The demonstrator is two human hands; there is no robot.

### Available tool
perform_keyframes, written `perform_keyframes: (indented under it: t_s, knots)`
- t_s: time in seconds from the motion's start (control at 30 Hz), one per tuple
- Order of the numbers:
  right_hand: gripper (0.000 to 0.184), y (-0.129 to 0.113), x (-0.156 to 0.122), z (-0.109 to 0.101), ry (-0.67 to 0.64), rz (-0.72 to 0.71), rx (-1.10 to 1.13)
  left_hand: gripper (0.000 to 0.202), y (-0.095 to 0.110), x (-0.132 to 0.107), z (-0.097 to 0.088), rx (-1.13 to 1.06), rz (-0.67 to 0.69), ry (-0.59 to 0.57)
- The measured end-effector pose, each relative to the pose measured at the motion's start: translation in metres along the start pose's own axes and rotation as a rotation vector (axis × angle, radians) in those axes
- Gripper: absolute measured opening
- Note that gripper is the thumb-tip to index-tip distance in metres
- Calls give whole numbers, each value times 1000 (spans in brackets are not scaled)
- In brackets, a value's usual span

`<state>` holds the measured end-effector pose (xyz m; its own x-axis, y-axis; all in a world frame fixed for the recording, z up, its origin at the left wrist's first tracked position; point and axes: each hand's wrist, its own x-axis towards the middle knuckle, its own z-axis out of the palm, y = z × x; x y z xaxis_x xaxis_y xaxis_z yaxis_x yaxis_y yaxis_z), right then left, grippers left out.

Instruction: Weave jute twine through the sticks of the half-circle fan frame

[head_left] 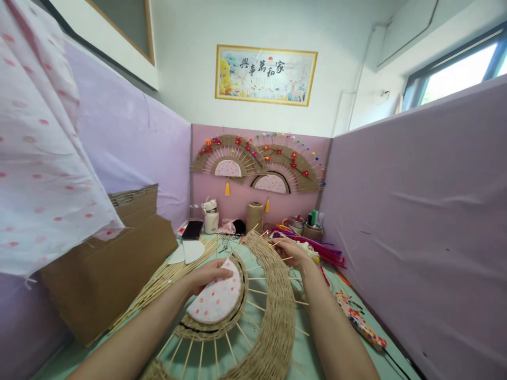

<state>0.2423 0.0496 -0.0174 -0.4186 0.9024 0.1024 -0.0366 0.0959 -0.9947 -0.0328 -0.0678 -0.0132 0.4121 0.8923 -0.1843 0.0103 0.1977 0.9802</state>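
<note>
Rough woven jute fan (277,295), thin wooden ribs (259,291), matt dotted cloth semicircle (217,301).

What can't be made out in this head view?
Head view only:
Right hand fingers: whether they grip anything at the rim of the fan is too small to tell.
Fan: near edge cut off by the frame bottom.
Half-disc: top covered by the left hand.
Table: left side hidden by cardboard.

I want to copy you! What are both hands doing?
Left hand: open, on the pink dotted half-round fabric pad.
Right hand: curled at the tan woven-twine fan rim; hold cannot be told.
</note>
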Motion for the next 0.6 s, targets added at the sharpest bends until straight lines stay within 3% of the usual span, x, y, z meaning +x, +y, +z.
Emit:
perform_keyframes:
  t_s: [0.2, 0.37, 0.47, 0.6]
  knots:
    - [38, -2, -3, -6, 115, -12, -57, 23, -5, -1, -2, 33, 29, 37]
    - [37, -17, -3, 6, 298, -253, -442, 23, -15, 3, -5, 24, 58, 59]
    - [30, -26, -4, 13, 260, -343, -587, 24, -17, 3, -7, -11, 81, 98]
    - [34, -32, -6, 17, 221, -362, -597, 26, -17, -1, -13, -80, 123, 173]
